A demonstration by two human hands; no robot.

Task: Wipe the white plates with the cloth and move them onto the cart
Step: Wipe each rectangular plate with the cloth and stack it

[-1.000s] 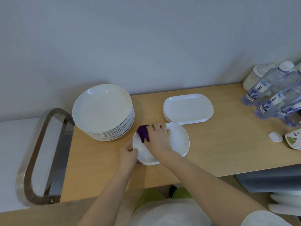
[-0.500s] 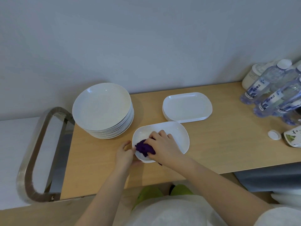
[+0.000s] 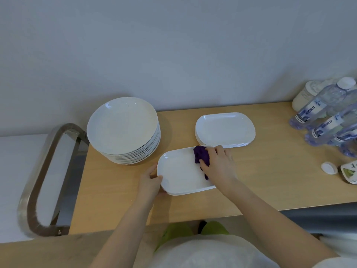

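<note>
While held, white plate [image 3: 181, 173] lies under purple cloth [image 3: 201, 156].

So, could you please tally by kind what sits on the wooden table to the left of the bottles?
Round white plate stack: 1
Rectangular white plate stack: 1
Single rectangular white plate, being wiped: 1
Purple cloth: 1
Total: 4

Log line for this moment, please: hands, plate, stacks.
step: wiping | left hand: holds oblong plate edge | right hand: presses purple cloth on plate | round stack, oblong stack: on table
</note>
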